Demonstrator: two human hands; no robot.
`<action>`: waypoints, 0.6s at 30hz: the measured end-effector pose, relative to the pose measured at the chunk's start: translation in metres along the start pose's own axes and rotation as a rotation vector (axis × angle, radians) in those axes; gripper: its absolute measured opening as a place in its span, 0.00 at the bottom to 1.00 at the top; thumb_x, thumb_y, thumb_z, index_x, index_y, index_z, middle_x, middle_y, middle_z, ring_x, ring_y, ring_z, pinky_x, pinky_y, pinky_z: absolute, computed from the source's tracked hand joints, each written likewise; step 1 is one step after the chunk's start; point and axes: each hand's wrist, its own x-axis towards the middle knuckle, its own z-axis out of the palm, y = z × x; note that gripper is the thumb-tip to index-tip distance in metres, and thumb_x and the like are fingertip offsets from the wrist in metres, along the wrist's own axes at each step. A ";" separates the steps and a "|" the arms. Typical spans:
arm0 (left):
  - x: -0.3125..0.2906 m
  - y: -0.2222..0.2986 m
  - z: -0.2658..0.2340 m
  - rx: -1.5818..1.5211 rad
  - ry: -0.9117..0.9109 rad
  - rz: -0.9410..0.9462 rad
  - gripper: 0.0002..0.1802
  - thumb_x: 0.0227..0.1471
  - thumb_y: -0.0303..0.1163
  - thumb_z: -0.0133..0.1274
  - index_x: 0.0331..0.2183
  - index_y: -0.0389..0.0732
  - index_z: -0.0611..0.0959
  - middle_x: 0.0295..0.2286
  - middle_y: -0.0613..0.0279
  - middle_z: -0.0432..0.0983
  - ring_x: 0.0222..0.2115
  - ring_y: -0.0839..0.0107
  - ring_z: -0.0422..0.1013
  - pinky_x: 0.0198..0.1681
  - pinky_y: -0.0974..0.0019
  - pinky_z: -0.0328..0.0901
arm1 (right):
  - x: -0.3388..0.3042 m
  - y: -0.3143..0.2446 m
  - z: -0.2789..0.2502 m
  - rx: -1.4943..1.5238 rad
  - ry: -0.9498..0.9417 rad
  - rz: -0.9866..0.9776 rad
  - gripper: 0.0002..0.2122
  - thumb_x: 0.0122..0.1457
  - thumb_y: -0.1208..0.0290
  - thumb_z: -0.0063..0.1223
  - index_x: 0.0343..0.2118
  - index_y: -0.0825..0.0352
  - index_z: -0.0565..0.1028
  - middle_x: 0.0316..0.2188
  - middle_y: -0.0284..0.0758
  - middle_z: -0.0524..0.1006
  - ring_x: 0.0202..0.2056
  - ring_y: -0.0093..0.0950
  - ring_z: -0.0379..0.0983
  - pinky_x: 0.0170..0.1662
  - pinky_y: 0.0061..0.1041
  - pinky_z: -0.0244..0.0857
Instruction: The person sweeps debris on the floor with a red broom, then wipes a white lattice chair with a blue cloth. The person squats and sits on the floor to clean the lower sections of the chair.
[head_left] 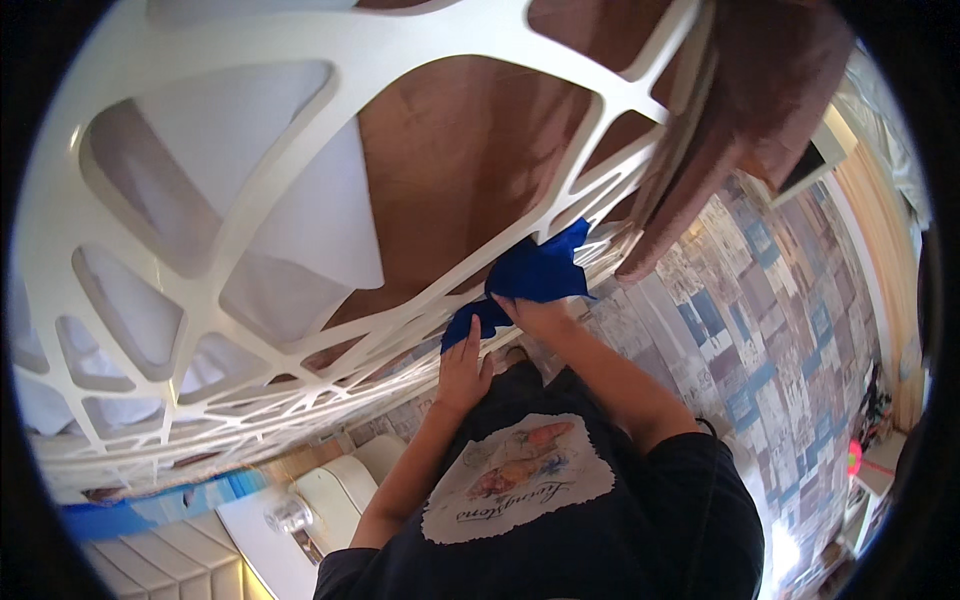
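Note:
A tall white lattice panel (pixel 390 50) with irregular rounded openings rises in front of me. Against its lower right part lies a bunched blue cloth (pixel 540 268), and a smaller part of it hangs toward the left. My right hand (pixel 535 315) is closed on the cloth's lower edge, its fingers partly hidden by the folds. My left hand (pixel 464 375) lies lower and to the left, fingers stretched out flat, their tips touching the cloth's smaller part at the panel.
Brown fabric (pixel 765 100) drapes at the panel's right end. Behind the openings are a brown surface (pixel 470 160) and white sheets (pixel 310 200). Patterned patchwork flooring (pixel 770 350) spreads right. At lower left stand a pale rounded seat (pixel 335 495) and a clear glass-like object (pixel 289 514).

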 end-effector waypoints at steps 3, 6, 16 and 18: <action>-0.019 -0.006 -0.004 0.036 0.074 -0.132 0.45 0.48 0.32 0.55 0.64 0.36 0.54 0.37 0.46 0.74 0.37 0.49 0.70 0.44 0.52 0.64 | 0.005 -0.026 0.012 0.059 0.006 -0.037 0.18 0.55 0.57 0.56 0.45 0.61 0.75 0.47 0.41 0.73 0.50 0.42 0.68 0.54 0.42 0.59; -0.033 -0.010 -0.013 0.076 0.160 -0.245 0.46 0.48 0.31 0.56 0.64 0.33 0.53 0.38 0.43 0.73 0.38 0.48 0.70 0.44 0.51 0.62 | 0.003 -0.055 0.026 0.107 0.021 -0.066 0.19 0.56 0.58 0.56 0.49 0.60 0.73 0.48 0.41 0.73 0.50 0.45 0.67 0.55 0.42 0.59; -0.031 -0.037 -0.017 0.138 0.188 -0.324 0.45 0.47 0.35 0.57 0.62 0.34 0.57 0.42 0.45 0.71 0.43 0.48 0.69 0.47 0.49 0.62 | -0.007 -0.013 0.012 0.000 -0.155 -0.026 0.21 0.58 0.58 0.54 0.51 0.65 0.71 0.51 0.44 0.71 0.53 0.46 0.65 0.57 0.43 0.57; -0.032 -0.036 -0.016 0.106 0.194 -0.307 0.45 0.47 0.35 0.57 0.62 0.35 0.57 0.43 0.46 0.71 0.43 0.48 0.69 0.47 0.49 0.62 | -0.010 -0.038 0.023 0.017 -0.020 -0.011 0.20 0.59 0.58 0.54 0.49 0.66 0.72 0.49 0.45 0.72 0.52 0.46 0.66 0.58 0.42 0.57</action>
